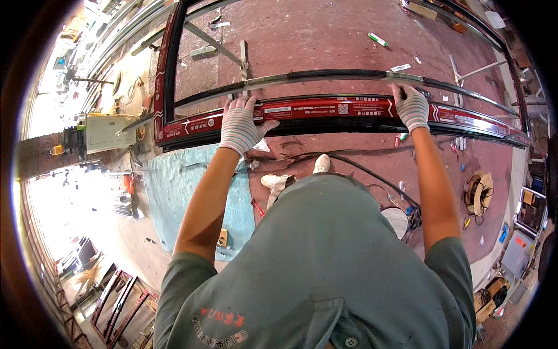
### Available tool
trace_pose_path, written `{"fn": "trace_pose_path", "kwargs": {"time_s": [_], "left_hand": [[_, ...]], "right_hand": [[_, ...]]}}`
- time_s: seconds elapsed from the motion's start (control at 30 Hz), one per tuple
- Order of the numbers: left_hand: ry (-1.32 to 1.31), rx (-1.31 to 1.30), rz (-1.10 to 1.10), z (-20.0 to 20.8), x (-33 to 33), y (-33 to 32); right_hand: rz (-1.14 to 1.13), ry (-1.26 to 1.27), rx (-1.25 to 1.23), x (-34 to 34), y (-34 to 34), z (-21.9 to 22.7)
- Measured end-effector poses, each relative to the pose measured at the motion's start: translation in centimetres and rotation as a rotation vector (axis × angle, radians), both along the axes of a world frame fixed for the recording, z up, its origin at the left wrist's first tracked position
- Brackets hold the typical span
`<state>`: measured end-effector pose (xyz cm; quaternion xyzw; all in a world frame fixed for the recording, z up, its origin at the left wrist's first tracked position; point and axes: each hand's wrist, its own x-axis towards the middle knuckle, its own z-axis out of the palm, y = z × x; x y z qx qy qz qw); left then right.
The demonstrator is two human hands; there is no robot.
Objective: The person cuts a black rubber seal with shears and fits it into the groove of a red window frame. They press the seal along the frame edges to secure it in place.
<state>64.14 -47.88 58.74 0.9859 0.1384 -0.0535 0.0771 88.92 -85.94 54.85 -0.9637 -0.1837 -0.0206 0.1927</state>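
Observation:
A large dark metal frame [325,109], its near rail covered with red printed film, stretches across in front of me, raised above the floor. My left hand [243,125], in a striped glove with bare fingertips, grips the left part of this rail, fingers over its far edge and thumb on the near side. Toward the rail's right part, my right hand [412,107] is closed on it in a matching glove. Just beyond the rail runs a thinner dark bar [325,75]. The undersides of both grips are hidden.
Metal stand legs [244,61] show through the frame. On the reddish floor lie a green-and-white tube [378,39], a black cable [372,177] and a straw-coloured hat-like item [479,193]. A teal mat [192,192] spreads at left, near a pale box [104,133].

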Motion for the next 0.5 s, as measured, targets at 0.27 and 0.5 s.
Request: {"fn": "trace_pose_path", "kwargs": {"time_s": [0.27, 0.5], "left_hand": [[-0.059, 0.02, -0.051, -0.5, 0.1, -0.1], [-0.119, -0.003, -0.123, -0.8, 3.1, -5.1]], "right_hand": [[0.016, 0.016, -0.02, -0.1, 0.0, 0.1], [-0.004, -0.002, -0.058, -0.3, 0.2, 0.7]]}}
